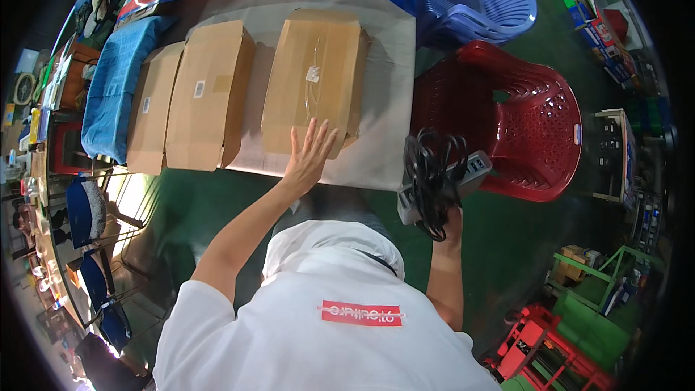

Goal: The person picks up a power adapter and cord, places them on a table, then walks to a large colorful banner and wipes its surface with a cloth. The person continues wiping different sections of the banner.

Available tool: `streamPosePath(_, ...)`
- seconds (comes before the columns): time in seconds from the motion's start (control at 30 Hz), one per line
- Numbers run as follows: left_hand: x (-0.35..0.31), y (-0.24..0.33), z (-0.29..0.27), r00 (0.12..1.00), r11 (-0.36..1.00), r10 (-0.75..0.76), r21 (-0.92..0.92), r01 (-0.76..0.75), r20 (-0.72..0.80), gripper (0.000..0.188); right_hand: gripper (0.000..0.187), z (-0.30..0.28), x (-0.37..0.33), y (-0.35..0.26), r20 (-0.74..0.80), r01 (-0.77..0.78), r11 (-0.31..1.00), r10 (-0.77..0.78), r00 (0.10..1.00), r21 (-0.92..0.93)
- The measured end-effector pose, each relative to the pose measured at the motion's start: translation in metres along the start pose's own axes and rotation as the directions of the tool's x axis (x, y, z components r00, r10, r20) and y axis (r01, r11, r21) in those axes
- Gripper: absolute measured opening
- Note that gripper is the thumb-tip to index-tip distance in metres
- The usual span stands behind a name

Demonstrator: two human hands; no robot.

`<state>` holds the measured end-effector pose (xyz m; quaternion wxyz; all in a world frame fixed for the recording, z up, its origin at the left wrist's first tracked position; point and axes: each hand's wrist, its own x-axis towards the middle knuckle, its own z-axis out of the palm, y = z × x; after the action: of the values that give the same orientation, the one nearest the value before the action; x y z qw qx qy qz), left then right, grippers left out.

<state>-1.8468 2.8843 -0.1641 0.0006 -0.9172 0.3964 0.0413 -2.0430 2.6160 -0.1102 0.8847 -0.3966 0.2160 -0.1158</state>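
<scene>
Left hand (310,153), fingers spread, lies flat on a box (315,80) on the table (384,130), long axis running 12 to 6 o'clock. Right hand (450,216) grips a power strip (463,174) with coiled cable (428,174), tilted toward 2 o'clock.

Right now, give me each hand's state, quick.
Left hand: open, fingers spread, flat on the cardboard box.
Right hand: closed around a grey power strip with its coiled black cable.

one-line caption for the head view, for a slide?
Left hand flat on the nearest of three cardboard boxes on a table; right hand holds a grey power strip with coiled black cable.
</scene>
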Motion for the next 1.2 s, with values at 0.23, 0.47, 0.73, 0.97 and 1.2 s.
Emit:
streamPosePath(0.23, -0.039, -0.065, -0.028, 0.747, 0.658, -0.52, -0.752, 0.042, -0.413, 0.04, 0.062, 0.038, 0.036, 0.016, 0.094, -0.066, 0.996, 0.06, 0.994, 0.063)
streamPosePath(0.47, -0.062, -0.092, -0.009, 0.471, 0.389, -0.814, -0.921, 0.009, -0.34, 0.03, 0.034, 0.139, 0.157, 0.087, -0.053, -0.202, 0.973, 0.209, 0.977, 0.109)
streamPosePath(0.73, -0.068, -0.091, -0.002, 0.437, 0.302, -0.859, -0.953, 0.012, -0.267, 0.028, 0.034, 0.197, 0.233, 0.176, -0.132, -0.348, 0.92, 0.373, 0.919, 0.179)
streamPosePath(0.97, -0.072, -0.092, -0.018, 0.505, 0.317, -0.834, -0.942, 0.111, -0.221, 0.028, 0.056, 0.188, 0.274, 0.232, -0.242, -0.377, 0.908, 0.414, 0.878, 0.183)
streamPosePath(1.2, -0.069, -0.089, -0.044, 0.619, 0.36, -0.742, -0.932, 0.04, -0.259, 0.033, 0.071, 0.157, 0.238, 0.181, -0.26, -0.319, 0.435, 0.19, 0.947, -0.842)
